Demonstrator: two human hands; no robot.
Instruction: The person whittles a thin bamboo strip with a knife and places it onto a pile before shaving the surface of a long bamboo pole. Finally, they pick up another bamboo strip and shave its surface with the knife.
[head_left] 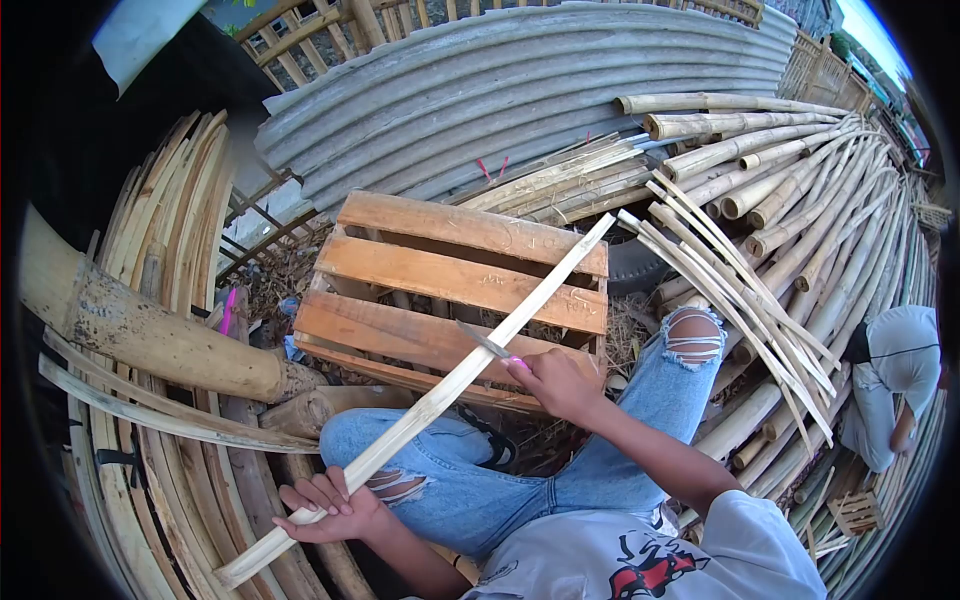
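In front of your seated body, a long, pale bamboo strip (435,402) slants from the lower left up over a slatted wooden crate (430,268). Your left hand (328,506) has its grip closed around the strip near its lower end, just beside your ripped-jeans knee. Your right hand (556,384) has its grip closed on the pink handle of a small knife (484,341), whose blade crosses the strip about midway up; you cannot tell whether the strip touches the crate.

Beyond the crate stands a sheet of corrugated metal (520,85), with a pile of split bamboo (570,185) at its foot. On your right, several thin strips (735,295) fan out near your other knee, over a large stack of round bamboo poles (840,230). On your left, a thick bamboo pole (150,325) lies across long split pieces (165,230). At the far right, another person (895,380) bends forward beside the poles.
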